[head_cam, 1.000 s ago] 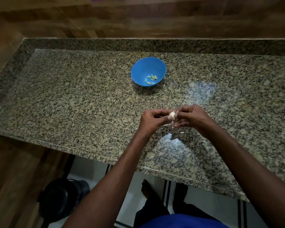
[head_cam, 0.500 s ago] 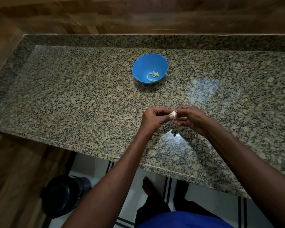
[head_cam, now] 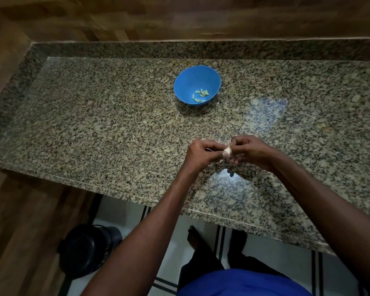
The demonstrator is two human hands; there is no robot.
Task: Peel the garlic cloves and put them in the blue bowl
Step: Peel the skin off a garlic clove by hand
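A garlic clove (head_cam: 227, 151) is pinched between the left hand (head_cam: 201, 154) and right hand (head_cam: 249, 151) above the surface (head_cam: 115, 135), well short of the blue bowl (head_cam: 197, 84). The skin is best lifted from one end, the clove being kept firmly held.

Dim, vignetted wide-angle view (edges bowed, softly blurred), overhead glare patches on the granite countertop (head_cam: 94, 129).
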